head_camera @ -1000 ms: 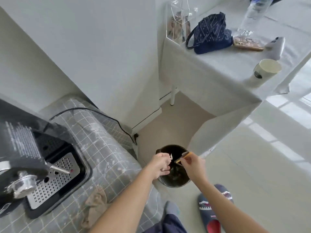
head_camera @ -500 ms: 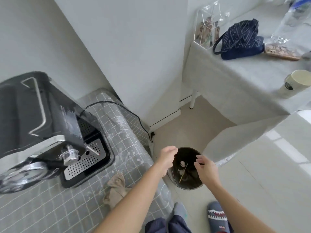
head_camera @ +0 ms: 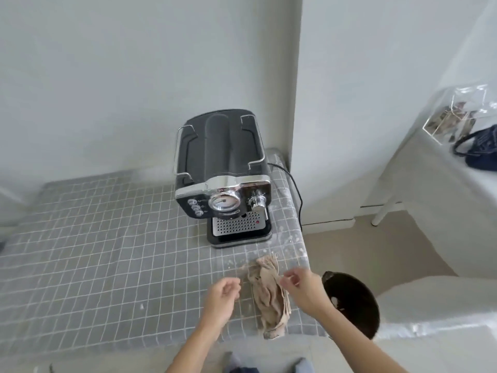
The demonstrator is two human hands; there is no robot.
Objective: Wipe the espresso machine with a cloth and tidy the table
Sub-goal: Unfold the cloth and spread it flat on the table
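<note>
A black and chrome espresso machine (head_camera: 223, 181) stands at the back right of a table covered in a grey grid-pattern cloth (head_camera: 94, 251). A crumpled beige cloth (head_camera: 269, 294) lies near the table's front right corner. My left hand (head_camera: 222, 300) hovers just left of the cloth, fingers loosely curled, holding nothing. My right hand (head_camera: 304, 289) is over the cloth's right edge, fingers apart; whether the fingertips touch the cloth is unclear.
A black waste bin (head_camera: 352, 302) stands on the floor just right of the table corner. The machine's black power cord (head_camera: 295, 195) runs down the table's right side. A second white-covered table (head_camera: 435, 189) at the right holds a clear box (head_camera: 454, 117) and a navy bag (head_camera: 481, 149).
Both hands were over the bin, dropping a small stick and scraps into it. They have moved left to the cloth on the table, and the view has swung back to the machine.
</note>
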